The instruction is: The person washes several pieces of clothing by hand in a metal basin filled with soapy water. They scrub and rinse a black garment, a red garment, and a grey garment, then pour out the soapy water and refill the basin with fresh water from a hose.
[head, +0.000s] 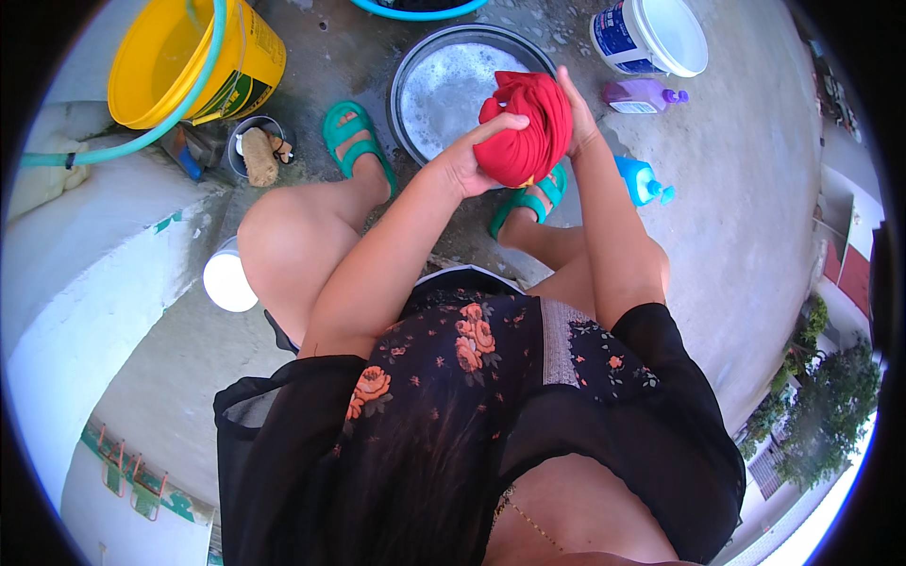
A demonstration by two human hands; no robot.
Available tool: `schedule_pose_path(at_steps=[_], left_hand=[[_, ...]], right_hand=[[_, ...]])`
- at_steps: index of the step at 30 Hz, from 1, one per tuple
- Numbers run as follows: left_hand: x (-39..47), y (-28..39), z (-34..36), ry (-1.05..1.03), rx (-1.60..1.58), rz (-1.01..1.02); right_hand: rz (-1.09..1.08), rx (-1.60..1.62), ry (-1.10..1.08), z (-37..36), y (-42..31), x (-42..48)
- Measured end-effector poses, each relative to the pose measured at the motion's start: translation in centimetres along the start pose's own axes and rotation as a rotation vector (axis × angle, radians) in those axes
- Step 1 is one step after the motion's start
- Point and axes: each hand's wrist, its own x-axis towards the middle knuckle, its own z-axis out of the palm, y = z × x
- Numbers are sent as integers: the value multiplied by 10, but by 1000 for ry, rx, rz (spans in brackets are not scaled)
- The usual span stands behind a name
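A bunched red cloth [531, 134] is held up between both hands, over the front right part of a dark round basin [398, 106]. My left hand [476, 157] grips the bundle from the left, its thumb lying across the fabric. On the other side, my right hand [582, 120] presses against the cloth with a finger or thumb pointing up past it; its other fingers are hidden. White suds float on the water [446, 95] in the basin. A small yellow patch shows at the underside of the cloth.
Left of the basin stand a yellow bucket [262, 53] with a green hose [195, 99] across it, and a small pot [237, 159] holding a brush-like object. To the right are a white bucket [640, 42], a purple bottle [633, 95] and a blue pump bottle [637, 180].
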Motion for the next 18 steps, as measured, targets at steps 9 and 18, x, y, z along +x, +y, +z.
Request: schedule_pose_path(at_steps=[9,18], left_hand=[[-5,5,30,-169,-189,72],[-34,65,100,-313,126,58]], right_hand=[[-83,474,-224,39,11,-7],[-378,183,-272,66,-66,-35]])
